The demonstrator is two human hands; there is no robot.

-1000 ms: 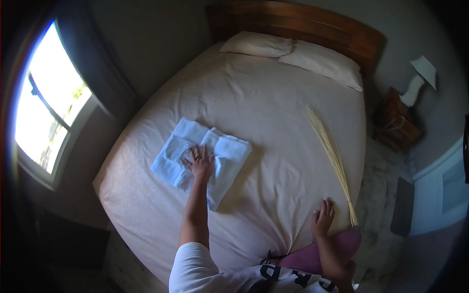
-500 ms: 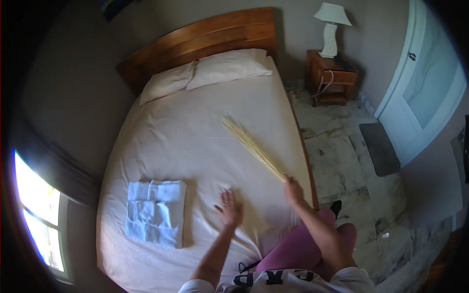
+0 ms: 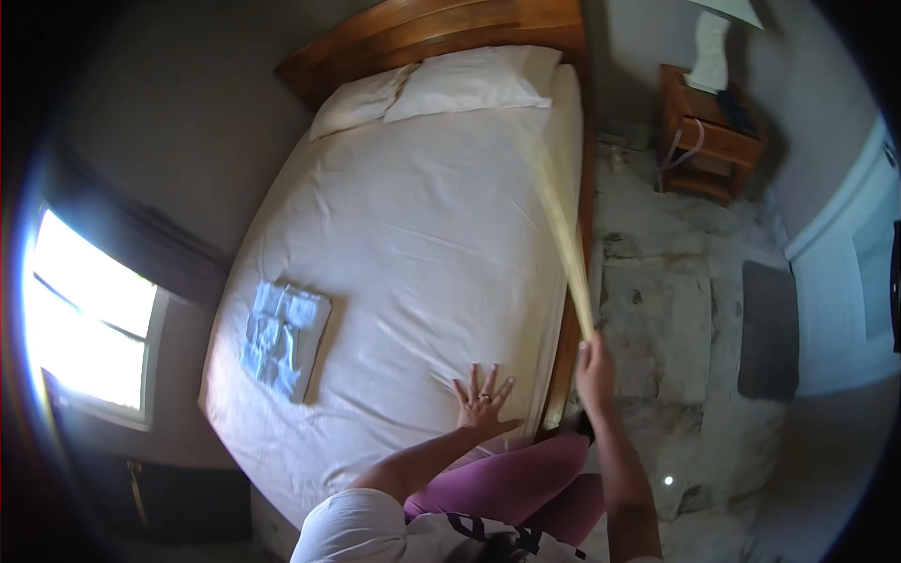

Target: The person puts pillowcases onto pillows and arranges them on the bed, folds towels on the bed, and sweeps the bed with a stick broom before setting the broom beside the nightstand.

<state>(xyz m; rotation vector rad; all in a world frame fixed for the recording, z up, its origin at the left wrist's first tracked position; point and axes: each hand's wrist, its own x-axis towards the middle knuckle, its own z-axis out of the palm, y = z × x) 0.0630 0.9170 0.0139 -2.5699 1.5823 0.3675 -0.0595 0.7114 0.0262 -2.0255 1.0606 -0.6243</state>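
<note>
My right hand (image 3: 595, 373) is wrapped round the end of a stick broom (image 3: 566, 235), a bundle of thin pale-yellow sticks. The broom slants up and left over the right side of the bed, its far end smeared by motion near the pillows. My left hand (image 3: 483, 409), a ring on one finger, lies flat with fingers spread on the cream bed sheet (image 3: 404, 235). Folded light-blue cloths (image 3: 284, 340) rest on the sheet at the left. One of my knees, in pink leggings, is against the bed's near edge.
Two cream pillows (image 3: 474, 83) lie against the wooden headboard (image 3: 441, 33). A wooden nightstand (image 3: 718, 141) with a lamp (image 3: 710, 52) stands at the back right. Grey mat (image 3: 770, 328) and white door (image 3: 849, 319) are at right, a bright window (image 3: 89, 310) at left.
The broom has swung from the middle of the bed toward its right edge, pointing more toward the headboard. My left hand has shifted right across the sheet. The view has turned and moved.
</note>
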